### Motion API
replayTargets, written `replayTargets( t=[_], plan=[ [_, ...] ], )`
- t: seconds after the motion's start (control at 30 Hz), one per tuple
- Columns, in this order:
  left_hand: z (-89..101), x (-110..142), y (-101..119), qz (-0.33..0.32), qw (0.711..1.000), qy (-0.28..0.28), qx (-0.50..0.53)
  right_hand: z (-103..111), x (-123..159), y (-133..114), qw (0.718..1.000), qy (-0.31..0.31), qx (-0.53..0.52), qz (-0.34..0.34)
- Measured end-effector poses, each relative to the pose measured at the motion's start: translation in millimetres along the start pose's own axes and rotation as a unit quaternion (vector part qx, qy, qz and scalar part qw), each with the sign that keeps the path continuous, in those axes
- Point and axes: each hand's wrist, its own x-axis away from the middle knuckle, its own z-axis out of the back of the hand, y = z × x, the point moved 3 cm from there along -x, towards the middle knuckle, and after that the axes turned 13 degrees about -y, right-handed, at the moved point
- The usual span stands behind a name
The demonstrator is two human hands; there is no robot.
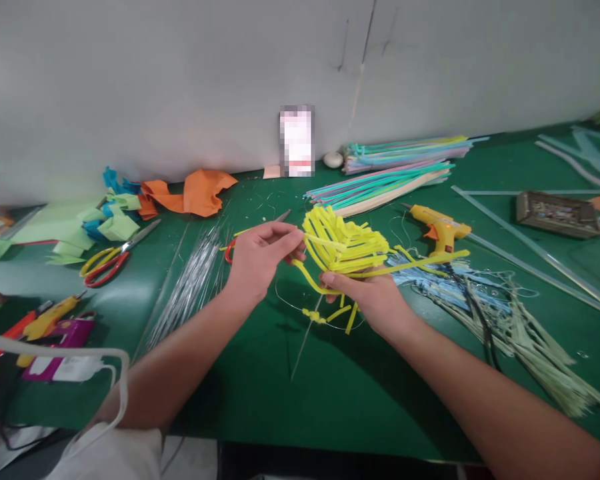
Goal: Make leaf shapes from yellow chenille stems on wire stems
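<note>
A leaf-like piece woven from yellow strips [347, 240] is held up over the green table. My right hand [363, 293] grips its lower edge, thumb on top, with a long loose strip sticking out to the right. My left hand [270, 253] is pinched at the piece's left side, on the end of a yellow strip that curves down toward my right thumb. Below hangs a thin wire [303, 350] with small yellow bits [314, 317] on it. Scissors with red handles [230, 251] lie partly hidden behind my left hand.
A yellow glue gun [443, 230] lies to the right, beside blue and pale green strings [510, 320]. Bundled coloured strips [385, 187] and a phone [297, 141] are at the back. On the left are silver wires [190, 287], scissors [113, 263], orange paper [200, 193] and a purple-and-white device [65, 350].
</note>
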Motion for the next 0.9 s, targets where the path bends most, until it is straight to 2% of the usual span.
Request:
replayTargets(
  t=[0.17,0.33,0.63,0.9],
  plan=[
    [-1.9,-3,2,0.061,0.996,-0.01,0.062,-6,7,-9,0.999,0.028,0.022,0.002],
    [-2.8,-4,8,0.089,0.994,-0.046,0.046,-7,10,-11,0.999,0.035,0.041,-0.009],
    [7.6,-8,11,0.099,0.991,-0.092,-0.004,-7,10,-13,0.996,0.029,0.085,-0.006],
    [7.4,-6,16,0.067,0.993,-0.101,-0.004,-5,11,-11,0.994,0.019,0.104,-0.019]
  ],
)
